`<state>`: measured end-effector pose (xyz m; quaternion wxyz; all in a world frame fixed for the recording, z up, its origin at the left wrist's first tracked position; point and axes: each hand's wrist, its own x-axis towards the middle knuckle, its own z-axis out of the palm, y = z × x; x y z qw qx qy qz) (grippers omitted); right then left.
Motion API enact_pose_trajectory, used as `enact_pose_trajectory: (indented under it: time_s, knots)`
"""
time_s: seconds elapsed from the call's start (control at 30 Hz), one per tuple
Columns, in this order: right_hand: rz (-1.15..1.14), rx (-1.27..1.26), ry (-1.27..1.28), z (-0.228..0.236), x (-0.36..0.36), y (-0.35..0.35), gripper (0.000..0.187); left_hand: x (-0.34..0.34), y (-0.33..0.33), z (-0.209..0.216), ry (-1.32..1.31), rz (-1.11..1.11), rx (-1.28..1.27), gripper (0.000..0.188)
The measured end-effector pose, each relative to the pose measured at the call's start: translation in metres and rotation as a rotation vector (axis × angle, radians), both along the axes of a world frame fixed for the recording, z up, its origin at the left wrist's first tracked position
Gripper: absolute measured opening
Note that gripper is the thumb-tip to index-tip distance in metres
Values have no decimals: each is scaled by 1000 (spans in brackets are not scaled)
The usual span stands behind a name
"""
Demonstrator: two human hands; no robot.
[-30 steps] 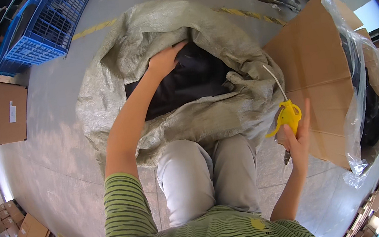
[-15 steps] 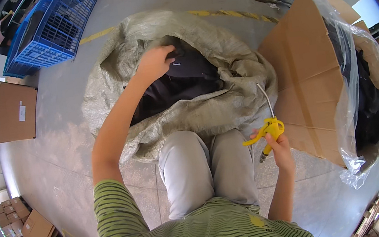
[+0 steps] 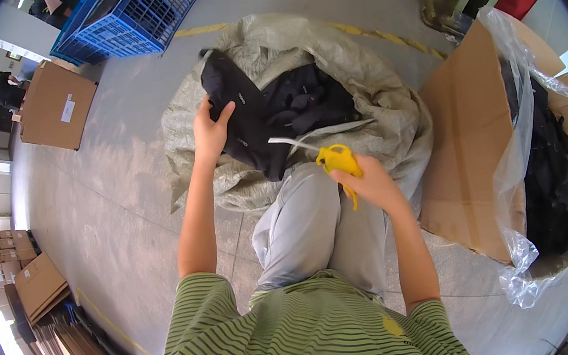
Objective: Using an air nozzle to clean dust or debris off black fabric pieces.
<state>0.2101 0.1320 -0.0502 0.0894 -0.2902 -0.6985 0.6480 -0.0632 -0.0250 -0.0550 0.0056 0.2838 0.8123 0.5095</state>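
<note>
A dark fabric piece [image 3: 237, 98] with small light markings hangs from my left hand [image 3: 210, 133], which grips its left edge. More black fabric pieces [image 3: 320, 98] lie inside a wide-mouthed, greyish woven sack [image 3: 394, 118] in front of my knees. My right hand [image 3: 372, 182] is wrapped around a yellow air blow gun [image 3: 340, 159]. Its thin metal nozzle points left toward the lower part of the held piece. Whether nozzle and fabric touch, I cannot tell.
A tall cardboard box [image 3: 465, 148] with a clear plastic liner [image 3: 516, 220] and black items stands right of the sack. Beyond the sack, at far left, is a blue plastic crate [image 3: 138, 25]. Another carton [image 3: 59, 106] stands left, a person [image 3: 7, 91] behind it. Flattened cardboard [image 3: 40, 285] leans lower left.
My left hand has lifted a dark fabric piece out of the sack and brought it left. My right hand has raised the air blow gun and moved it left, toward the fabric.
</note>
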Motion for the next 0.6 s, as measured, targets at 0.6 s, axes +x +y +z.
enact_pose_trajectory:
  time_s: [0.6]
  knots:
    - [391,-318,-13,7,21,-12,23,37,-63,-104,-2135,-800,1342,25]
